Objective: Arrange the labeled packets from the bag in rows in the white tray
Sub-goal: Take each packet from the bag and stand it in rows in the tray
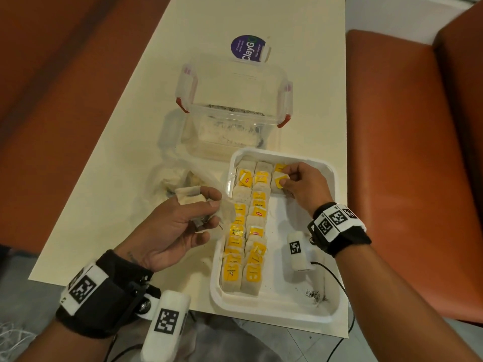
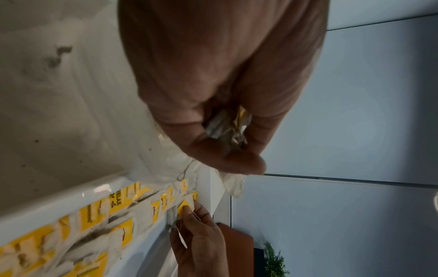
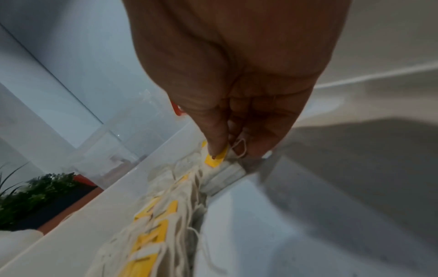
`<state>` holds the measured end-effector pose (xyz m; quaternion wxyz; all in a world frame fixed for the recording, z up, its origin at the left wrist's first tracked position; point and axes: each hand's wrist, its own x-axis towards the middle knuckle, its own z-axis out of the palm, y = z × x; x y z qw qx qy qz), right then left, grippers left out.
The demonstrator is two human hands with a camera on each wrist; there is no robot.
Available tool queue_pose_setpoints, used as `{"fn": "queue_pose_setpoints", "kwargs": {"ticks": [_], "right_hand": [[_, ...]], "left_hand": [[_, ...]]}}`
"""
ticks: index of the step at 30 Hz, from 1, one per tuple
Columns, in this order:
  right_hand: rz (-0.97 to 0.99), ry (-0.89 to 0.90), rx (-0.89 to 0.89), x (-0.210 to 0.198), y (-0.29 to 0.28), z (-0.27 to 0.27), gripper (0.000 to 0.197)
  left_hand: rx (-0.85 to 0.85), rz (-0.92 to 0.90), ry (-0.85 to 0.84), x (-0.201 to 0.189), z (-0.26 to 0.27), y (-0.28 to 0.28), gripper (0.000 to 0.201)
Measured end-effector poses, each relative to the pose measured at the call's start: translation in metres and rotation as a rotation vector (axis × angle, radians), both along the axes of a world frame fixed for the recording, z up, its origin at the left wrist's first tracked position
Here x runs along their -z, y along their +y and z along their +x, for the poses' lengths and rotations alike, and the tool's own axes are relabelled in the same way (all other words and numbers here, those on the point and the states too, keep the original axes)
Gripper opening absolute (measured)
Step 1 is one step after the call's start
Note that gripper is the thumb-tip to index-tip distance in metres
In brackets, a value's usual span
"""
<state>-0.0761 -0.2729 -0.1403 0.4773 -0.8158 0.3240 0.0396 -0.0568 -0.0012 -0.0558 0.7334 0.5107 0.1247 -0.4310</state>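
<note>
A white tray point(image 1: 332, 304) lies at the table's near right edge. Two full rows of tea packets with yellow labels point(image 1: 254, 223) run down its left side, and a third row starts at the far end. My right hand point(image 1: 288, 180) pinches the yellow label of a packet point(image 1: 279, 182) in that third row; the right wrist view shows thumb and finger on the label point(image 3: 217, 158) and its string. My left hand point(image 1: 194, 206) hovers left of the tray and grips a bunch of packets point(image 1: 190, 197); crumpled packets point(image 2: 227, 125) show inside its curled fingers.
A clear plastic bag point(image 1: 177, 178) with more packets lies left of the tray. Behind it stands a clear lidded box point(image 1: 232, 100) with red clips, and a purple round sticker point(image 1: 248, 48) beyond. Orange seats flank the table. Dark crumbs point(image 1: 313, 295) lie in the tray's near right corner.
</note>
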Motion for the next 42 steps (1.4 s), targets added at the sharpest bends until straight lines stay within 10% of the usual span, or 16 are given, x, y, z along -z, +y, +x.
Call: {"fn": "queue_pose_setpoints", "kwargs": {"ticks": [31,42], "right_hand": [[-0.236,-0.201,0.097,-0.016,0.02,-0.013,0.012],[0.448,-0.203,-0.1,-0.074,0.064,-0.047,0.018]], "left_hand": [[-0.012,-0.109,0.022,0.002,0.001,-0.002,0.03],[-0.045,-0.158,-0.072,0.0,0.003,-0.023,0.043]]}}
